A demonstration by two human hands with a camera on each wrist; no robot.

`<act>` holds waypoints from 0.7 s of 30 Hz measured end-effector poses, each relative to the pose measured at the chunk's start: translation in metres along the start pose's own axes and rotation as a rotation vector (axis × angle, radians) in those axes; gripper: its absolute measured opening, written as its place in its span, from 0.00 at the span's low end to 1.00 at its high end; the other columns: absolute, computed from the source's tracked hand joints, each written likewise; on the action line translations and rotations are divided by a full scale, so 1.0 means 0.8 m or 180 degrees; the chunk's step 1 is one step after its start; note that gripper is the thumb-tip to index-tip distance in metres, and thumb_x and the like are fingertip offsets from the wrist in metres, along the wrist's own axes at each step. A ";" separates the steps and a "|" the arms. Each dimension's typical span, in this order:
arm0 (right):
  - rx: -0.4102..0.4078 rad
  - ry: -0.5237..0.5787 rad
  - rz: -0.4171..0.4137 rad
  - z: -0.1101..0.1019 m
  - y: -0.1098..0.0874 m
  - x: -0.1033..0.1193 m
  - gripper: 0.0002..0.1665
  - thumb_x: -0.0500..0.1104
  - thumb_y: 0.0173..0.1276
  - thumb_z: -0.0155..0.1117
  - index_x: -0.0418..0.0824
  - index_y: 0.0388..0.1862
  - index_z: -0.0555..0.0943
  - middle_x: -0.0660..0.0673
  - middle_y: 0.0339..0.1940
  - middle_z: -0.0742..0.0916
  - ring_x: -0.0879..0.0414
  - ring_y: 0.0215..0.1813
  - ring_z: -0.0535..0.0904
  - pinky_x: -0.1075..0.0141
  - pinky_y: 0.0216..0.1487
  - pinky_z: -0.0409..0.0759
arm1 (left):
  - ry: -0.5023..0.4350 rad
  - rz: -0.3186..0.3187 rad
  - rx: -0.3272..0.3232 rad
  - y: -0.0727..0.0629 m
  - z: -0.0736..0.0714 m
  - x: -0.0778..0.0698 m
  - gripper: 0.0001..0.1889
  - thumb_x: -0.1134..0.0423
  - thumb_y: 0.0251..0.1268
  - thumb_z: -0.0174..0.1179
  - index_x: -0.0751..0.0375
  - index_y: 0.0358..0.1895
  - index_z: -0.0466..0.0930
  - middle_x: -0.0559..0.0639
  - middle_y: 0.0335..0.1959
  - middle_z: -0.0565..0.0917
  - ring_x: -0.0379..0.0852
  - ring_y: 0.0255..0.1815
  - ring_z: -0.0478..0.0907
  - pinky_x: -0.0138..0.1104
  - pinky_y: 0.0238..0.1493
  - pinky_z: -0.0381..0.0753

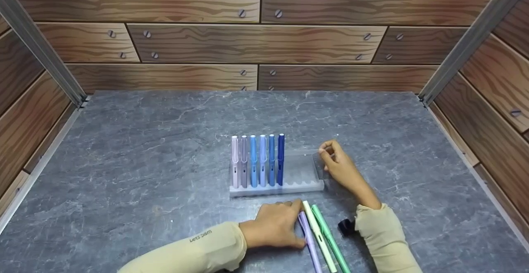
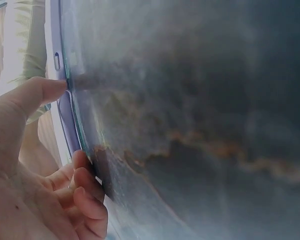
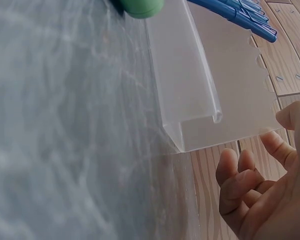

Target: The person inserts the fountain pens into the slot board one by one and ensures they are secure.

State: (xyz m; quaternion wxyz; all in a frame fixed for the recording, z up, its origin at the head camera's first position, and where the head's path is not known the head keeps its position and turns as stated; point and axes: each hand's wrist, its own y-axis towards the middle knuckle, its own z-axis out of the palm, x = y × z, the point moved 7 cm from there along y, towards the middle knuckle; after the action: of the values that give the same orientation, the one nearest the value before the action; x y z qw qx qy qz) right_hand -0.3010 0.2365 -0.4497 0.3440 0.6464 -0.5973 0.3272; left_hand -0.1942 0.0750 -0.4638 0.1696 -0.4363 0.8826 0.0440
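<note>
A clear plastic pen stand [image 1: 277, 190] holds several upright pens: pale lilac [image 1: 235, 161], grey-purple [image 1: 244, 161], several blues and a dark blue one [image 1: 281, 161]. The notches on its right side are bare. My right hand [image 1: 341, 167] pinches the stand's upper right corner between thumb and index finger [image 3: 275, 142], other fingers curled below. Just in front of the stand lies my left hand [image 1: 276, 225], its thumb and fingertips against a purple pen [image 1: 310, 244]. Beside that pen lie a pale green pen [image 1: 320, 238] and a green pen [image 1: 330, 238].
The grey marbled table [image 1: 144, 153] extends to both sides. Wood-patterned panels [image 1: 256, 43] stand behind it, with metal posts [image 1: 463, 41] at the corners. A small black object [image 1: 346, 226] sits at my right sleeve [image 1: 382, 231].
</note>
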 end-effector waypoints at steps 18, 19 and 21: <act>-0.0060 -0.0007 0.0071 0.001 0.003 -0.004 0.09 0.41 0.76 0.50 0.37 0.48 0.70 0.41 0.40 0.78 0.56 0.27 0.74 0.72 0.28 0.72 | -0.1041 -0.0345 -0.0058 -0.004 -0.016 0.024 0.36 0.62 0.38 0.72 0.49 0.55 0.63 0.36 0.20 0.76 0.35 0.17 0.69 0.31 0.18 0.67; -0.0053 -0.0014 0.0062 0.001 0.003 -0.004 0.09 0.41 0.76 0.50 0.36 0.48 0.70 0.41 0.41 0.78 0.56 0.27 0.74 0.72 0.27 0.72 | -0.1110 -0.0356 -0.0041 -0.004 -0.016 0.025 0.36 0.63 0.39 0.72 0.49 0.56 0.63 0.36 0.21 0.77 0.34 0.18 0.69 0.30 0.18 0.68; -0.0045 0.0003 0.0025 0.000 0.003 -0.002 0.10 0.42 0.76 0.50 0.37 0.48 0.70 0.40 0.41 0.78 0.57 0.26 0.74 0.72 0.27 0.72 | -0.1248 -0.0361 -0.0017 -0.003 -0.017 0.027 0.36 0.65 0.40 0.71 0.49 0.57 0.64 0.36 0.22 0.78 0.33 0.18 0.70 0.30 0.20 0.69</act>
State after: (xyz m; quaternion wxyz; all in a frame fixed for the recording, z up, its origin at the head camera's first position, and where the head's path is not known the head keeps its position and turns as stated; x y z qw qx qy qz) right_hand -0.3034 0.2374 -0.4510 0.3476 0.6414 -0.6020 0.3246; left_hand -0.2078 0.0540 -0.4581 0.3391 -0.4689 0.8066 0.1208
